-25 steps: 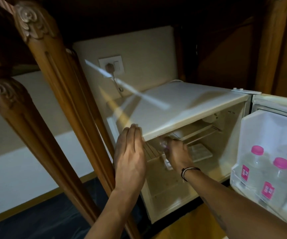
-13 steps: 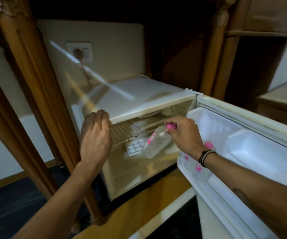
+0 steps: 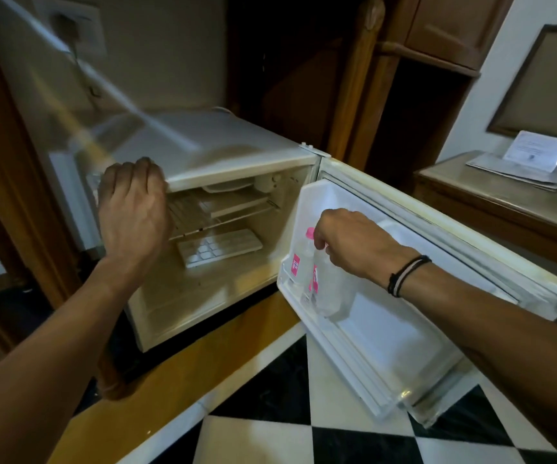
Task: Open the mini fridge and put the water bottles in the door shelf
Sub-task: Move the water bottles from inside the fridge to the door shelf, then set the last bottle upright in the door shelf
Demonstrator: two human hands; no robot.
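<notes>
Our right hand (image 3: pixel 350 244) pinches the top of a water bottle (image 3: pixel 332 289) set in the door shelf (image 3: pixel 286 289), touching a second bottle (image 3: pixel 303 262). Our left hand (image 3: pixel 133 212) curls over the top edge of the open fridge (image 3: pixel 237 152).

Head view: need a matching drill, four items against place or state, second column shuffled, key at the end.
1. left hand
2. right hand
3. ice tray
4. fridge door

A. lies inside, below the wire rack
B. swung open to the right
C. holds the top front edge of the mini fridge
D. grips a water bottle by its top, at the door shelf

Pairs: 1-C, 2-D, 3-A, 4-B
</notes>
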